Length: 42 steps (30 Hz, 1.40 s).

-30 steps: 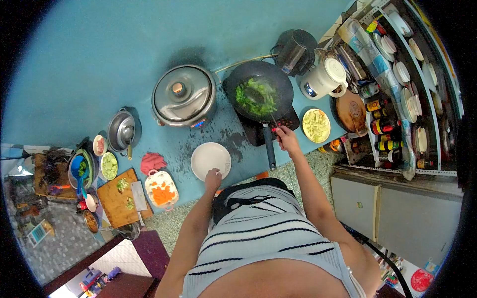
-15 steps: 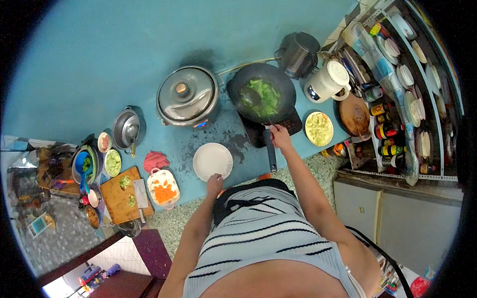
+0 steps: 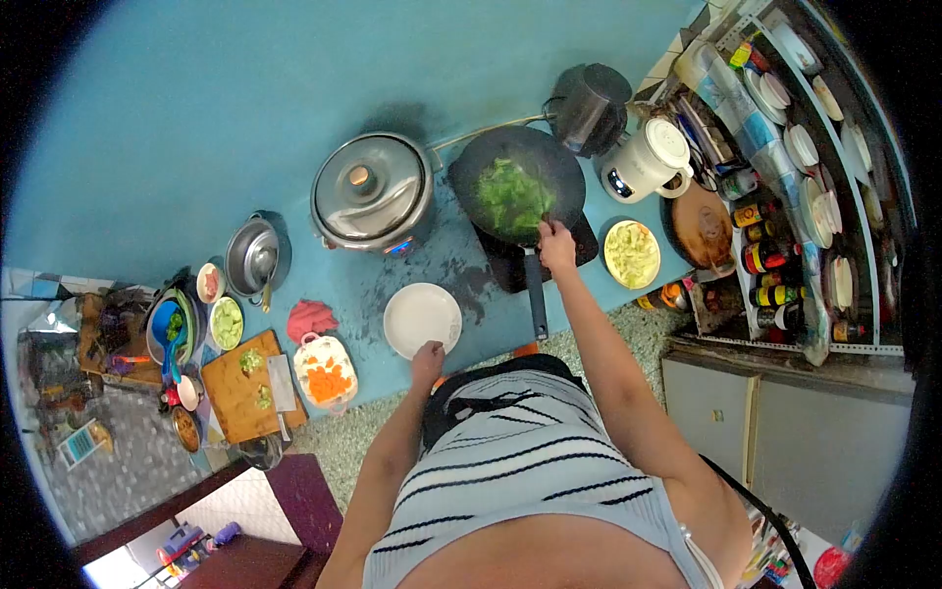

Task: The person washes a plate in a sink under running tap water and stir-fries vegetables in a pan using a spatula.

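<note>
My right hand is closed at the near rim of a dark wok, gripping a thin-handled stirring utensil. The utensil's head is lost among chopped green vegetables in the wok. Below my right hand, the wok's long black handle points toward me. My left hand is closed at the near edge of a white plate, fingers pinching its rim. Nothing lies on the plate, which rests on the blue counter. The wok sits on a black cooktop.
Left of the wok stands a lidded steel pot. A dish of orange pieces, a pink cloth and a cutting board with a cleaver lie leftward. Rightward are a yellow-green bowl, a white kettle and shelves.
My right hand has shifted slightly up and right, toward the wok's rim. The greens have been moved about and look blurred. My left hand stays at the plate.
</note>
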Each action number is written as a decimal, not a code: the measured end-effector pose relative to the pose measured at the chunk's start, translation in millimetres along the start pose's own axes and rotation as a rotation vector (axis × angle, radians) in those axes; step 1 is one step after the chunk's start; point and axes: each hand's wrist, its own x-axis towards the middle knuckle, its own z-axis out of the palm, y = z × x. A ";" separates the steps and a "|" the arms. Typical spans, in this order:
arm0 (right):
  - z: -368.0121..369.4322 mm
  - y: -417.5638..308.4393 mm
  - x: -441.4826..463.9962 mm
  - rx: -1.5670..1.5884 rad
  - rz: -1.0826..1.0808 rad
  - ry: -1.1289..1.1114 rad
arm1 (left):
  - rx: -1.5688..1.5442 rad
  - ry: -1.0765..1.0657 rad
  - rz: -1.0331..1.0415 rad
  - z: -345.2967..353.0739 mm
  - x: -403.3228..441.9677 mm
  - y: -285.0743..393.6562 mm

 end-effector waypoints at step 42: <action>-90.6 -2.7 -46.6 -0.663 -0.354 0.151 | -0.126 0.017 -0.014 4.7 20.8 18.9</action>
